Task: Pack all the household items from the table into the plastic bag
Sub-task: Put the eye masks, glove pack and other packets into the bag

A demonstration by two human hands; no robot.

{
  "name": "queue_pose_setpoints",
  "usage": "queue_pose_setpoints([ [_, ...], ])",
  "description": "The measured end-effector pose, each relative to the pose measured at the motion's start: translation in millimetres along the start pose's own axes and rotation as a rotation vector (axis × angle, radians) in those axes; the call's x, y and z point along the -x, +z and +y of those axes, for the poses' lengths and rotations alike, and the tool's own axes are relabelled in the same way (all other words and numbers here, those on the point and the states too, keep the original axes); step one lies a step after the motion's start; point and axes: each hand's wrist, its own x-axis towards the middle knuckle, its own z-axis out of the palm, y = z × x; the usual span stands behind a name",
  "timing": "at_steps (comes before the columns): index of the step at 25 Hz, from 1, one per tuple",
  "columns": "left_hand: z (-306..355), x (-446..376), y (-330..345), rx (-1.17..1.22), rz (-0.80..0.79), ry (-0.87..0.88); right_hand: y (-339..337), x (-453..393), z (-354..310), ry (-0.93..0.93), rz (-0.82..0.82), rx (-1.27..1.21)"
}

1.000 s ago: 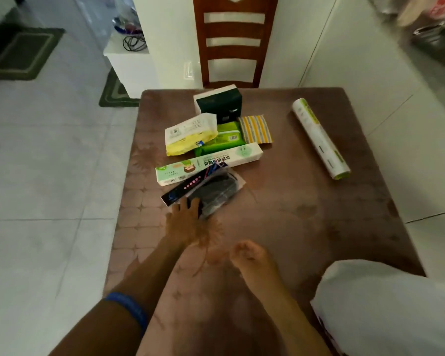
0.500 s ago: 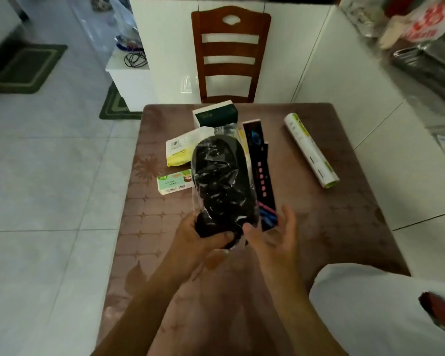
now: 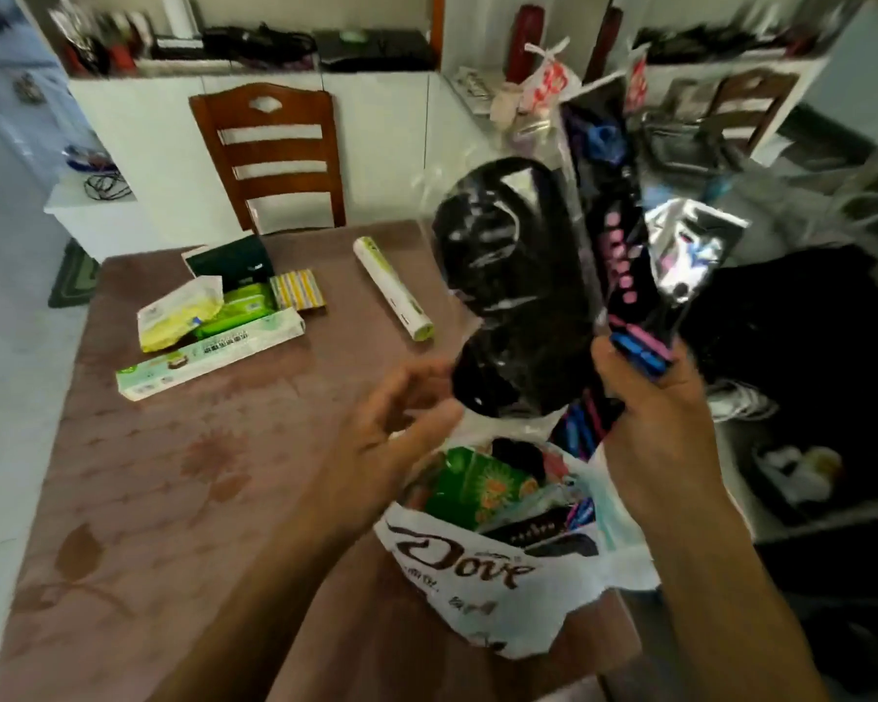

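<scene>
Clear packet (image 3: 515,291) of black items hangs above the white plastic bag (image 3: 482,575), right hand (image 3: 650,418) gripping its card edge; left hand (image 3: 391,438) fingers loosely spread.

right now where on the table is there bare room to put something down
Bare patches: the near-left stretch of the table, between the long green-white box and the left hand, and the strip between that box and the roll. Crowded: the far-left cluster of packs around the dark green box, and the bag at the near-right corner.
</scene>
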Motion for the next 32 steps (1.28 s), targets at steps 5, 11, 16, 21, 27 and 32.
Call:
queue_pose_setpoints([
  [5, -31.7, -21.8, 59.5, -0.659, 0.259, -0.182, -111.4, -23.5, 12.1, 0.091, -0.005, 0.093],
  [11, -2.7, -35.0, 56.5, 0.025, 0.477, -0.279, -152.1, -23.6, 70.4, 0.188, -0.331, 0.697],
  [16, 2.3, -44.7, 58.0, 0.106, 0.532, -0.304, -137.6, -19.2, 93.9, 0.051, -0.443, 1.046],
  [21, -1.7, -45.3, 51.0, 0.115, 0.513, -0.314, -148.3, -28.4, 98.8, 0.114, -0.349, 1.148],
  [27, -7.8, -54.6, 36.8, 0.113, 0.431, -0.284, -111.1, -5.7, 113.7, 0.179, -0.584, 1.34],
  [32, -16.4, -56.6, -3.3, 0.159, 0.291, -0.256, -22.3, -19.2, 39.4, -0.234, -0.258, 1.176],
])
